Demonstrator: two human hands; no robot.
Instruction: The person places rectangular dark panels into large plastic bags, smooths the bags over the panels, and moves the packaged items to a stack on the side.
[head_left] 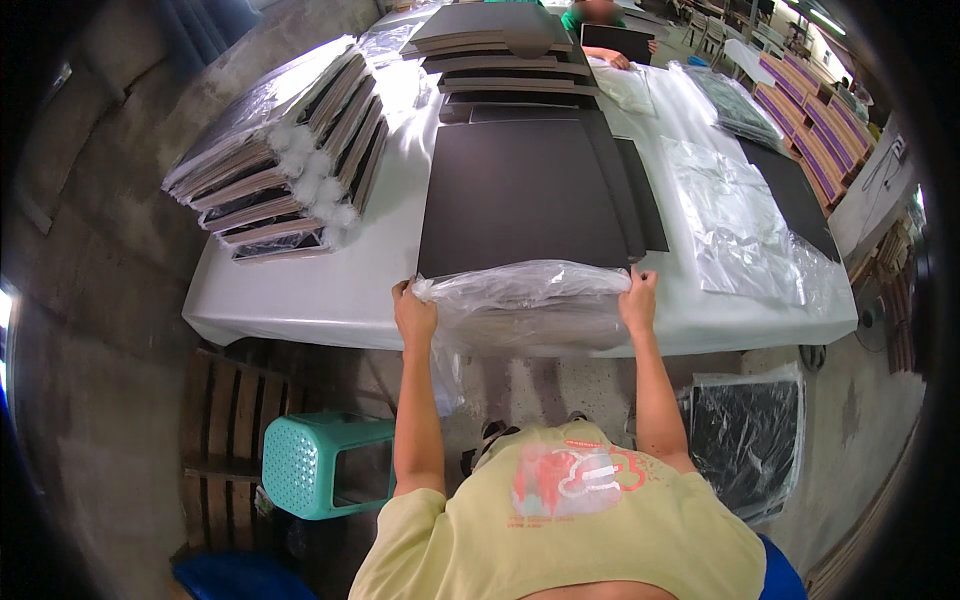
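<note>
A clear plastic bag (535, 300) stretches between my two hands at the near edge of the table. My left hand (415, 312) is closed on its left corner, and my right hand (639, 300) grips the right corner. The bag's gathered mouth meets the near edge of a large black board (525, 195); whether the board's edge is inside the bag I cannot tell. More black boards (640, 195) lie under it, fanned out to the right. Behind rises a tall stack of dark boards (500, 55) with pale edges.
Bagged boards (280, 150) are piled at the left of the white-covered table (270, 290). Flat clear bags (735, 220) lie at right. A co-worker (610, 45) holds a black board across the table. A green stool (320, 465) and a wrapped black board (748, 440) are below.
</note>
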